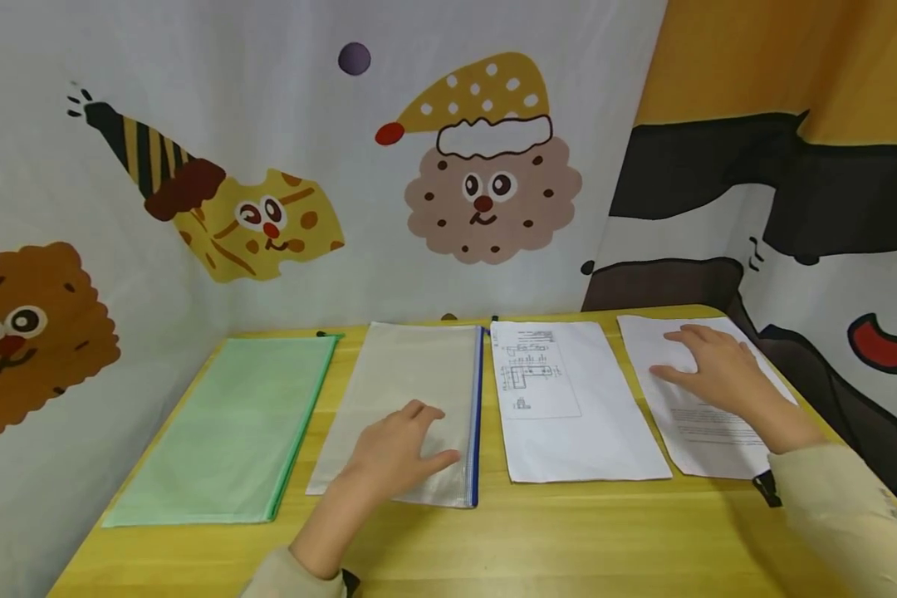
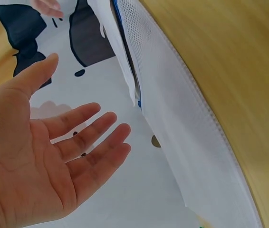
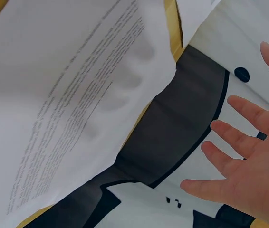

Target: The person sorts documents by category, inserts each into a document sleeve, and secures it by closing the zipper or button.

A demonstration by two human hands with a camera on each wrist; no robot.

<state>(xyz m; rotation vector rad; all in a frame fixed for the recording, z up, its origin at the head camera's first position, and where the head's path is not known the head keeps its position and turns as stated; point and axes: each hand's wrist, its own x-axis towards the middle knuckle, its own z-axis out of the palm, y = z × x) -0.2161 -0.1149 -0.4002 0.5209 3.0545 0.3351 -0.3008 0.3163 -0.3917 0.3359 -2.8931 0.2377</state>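
The left hand (image 1: pixel 392 453) hovers over the pale, blue-edged folder (image 1: pixel 419 365), its thumb held wide of the fingers. The right hand (image 1: pixel 718 365) hovers with fingers spread above the printed sheet (image 1: pixel 706 423) — a soft finger shadow falls across the paper. Between them lies a page with a drawing (image 1: pixel 583 399); a green folder (image 1: pixel 224 432) sits leftmost on the yellow worktop (image 1: pixel 553 540).

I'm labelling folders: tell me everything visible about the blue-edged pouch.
The blue-edged pouch is a flat, whitish rectangle, apparently meshed plastic, with a blue strip along its right edge. It lies on the yellow table between the green pouch and a printed sheet. The left hand is over it, seemingly not touching.
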